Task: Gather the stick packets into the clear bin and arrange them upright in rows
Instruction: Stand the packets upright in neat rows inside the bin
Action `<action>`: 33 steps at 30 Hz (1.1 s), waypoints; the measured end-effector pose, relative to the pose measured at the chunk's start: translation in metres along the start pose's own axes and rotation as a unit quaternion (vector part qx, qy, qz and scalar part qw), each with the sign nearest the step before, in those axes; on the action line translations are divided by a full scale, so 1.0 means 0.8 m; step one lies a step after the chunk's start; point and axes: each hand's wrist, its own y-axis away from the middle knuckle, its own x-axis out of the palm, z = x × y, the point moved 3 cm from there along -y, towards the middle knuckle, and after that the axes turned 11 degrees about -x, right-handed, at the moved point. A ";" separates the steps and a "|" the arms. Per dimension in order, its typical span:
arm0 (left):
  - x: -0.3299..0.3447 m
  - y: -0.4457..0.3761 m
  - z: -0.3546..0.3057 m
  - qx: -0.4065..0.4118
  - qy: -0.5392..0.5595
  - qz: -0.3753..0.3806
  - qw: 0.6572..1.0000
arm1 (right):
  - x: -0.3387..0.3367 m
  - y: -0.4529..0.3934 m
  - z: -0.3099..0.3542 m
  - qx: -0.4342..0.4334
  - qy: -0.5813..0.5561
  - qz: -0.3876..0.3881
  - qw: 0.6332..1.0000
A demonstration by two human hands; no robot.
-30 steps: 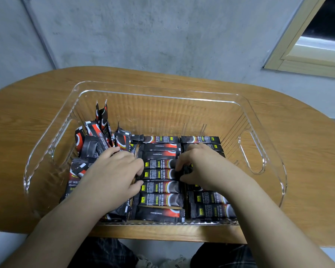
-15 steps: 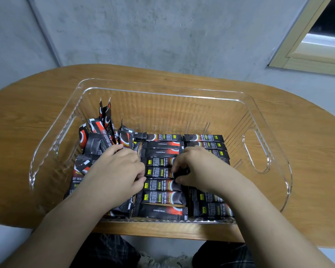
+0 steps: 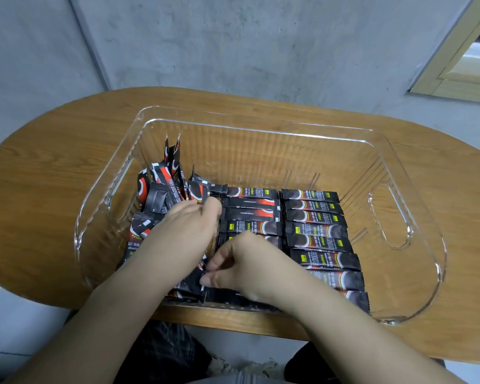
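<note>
Nearest to me my right hand [image 3: 241,268] is low in the clear bin [image 3: 416,275], close to its near wall. The thumb and the first fingers [image 3: 209,279] are curled together and pinch the end of one dark stick packet [image 3: 193,282], which lies just under them, tilted among other loose ones. Under my right wrist the near packets are hidden.

A little farther my left hand [image 3: 190,228] reaches in from the left side. Its fingers are bent down onto the packets at its tips, but the hand is blurred and its back covers them, so I cannot tell if it holds a packet or only presses.

To the right of both hands two neat rows of packets [image 3: 315,231] lie flat on the bottom, side by side, each packet across the row, touching its neighbour. The rows run from the near wall away from me — the right row is fully visible, the left one is partly under my hands.

Beyond my left fingertips, toward the far left corner, a loose bunch of packets [image 3: 168,184] stands more or less upright and leans in different directions — some tips reach higher than the rest.

The bin sits on a wooden table [image 3: 39,189], and past the table there is a grey wall [image 3: 261,42].
</note>
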 end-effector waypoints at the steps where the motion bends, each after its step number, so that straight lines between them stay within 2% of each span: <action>1: 0.001 -0.001 0.001 -0.007 0.010 0.001 1.000 | 0.004 -0.002 0.001 0.010 0.000 -0.002 1.000; 3: 0.003 -0.001 0.002 -0.013 0.025 0.000 1.000 | 0.010 -0.005 0.002 0.026 0.012 -0.004 1.000; 7: 0.003 0.000 0.002 0.022 -0.007 -0.033 0.999 | 0.012 -0.005 0.003 0.021 0.012 -0.002 1.000; 10: 0.008 -0.003 0.006 0.073 -0.069 -0.066 0.993 | 0.008 -0.003 0.000 0.019 0.000 -0.003 1.000; 21: 0.015 -0.008 0.014 0.086 -0.071 -0.047 0.993 | -0.027 0.022 -0.030 0.078 -0.149 -0.029 0.985; 33: 0.006 -0.001 0.004 0.123 -0.085 -0.092 0.985 | -0.075 0.040 -0.058 0.136 -0.006 -0.122 0.983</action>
